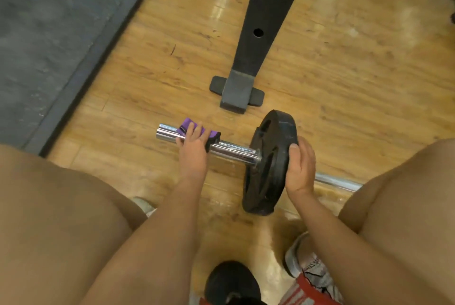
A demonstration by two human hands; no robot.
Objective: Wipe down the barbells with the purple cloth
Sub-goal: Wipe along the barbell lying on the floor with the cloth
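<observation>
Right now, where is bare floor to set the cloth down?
Bare wood floor lies between the grey mat and the rack foot, beyond the barbell sleeve, and right of the rack foot. Crowded near side: legs and shoes.

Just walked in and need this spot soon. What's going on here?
A crouching person is cleaning a barbell that lies on the wood floor. The left hand grips the purple cloth over the chrome sleeve, near its end. The right hand holds the rim of the black plate on that sleeve.
</observation>
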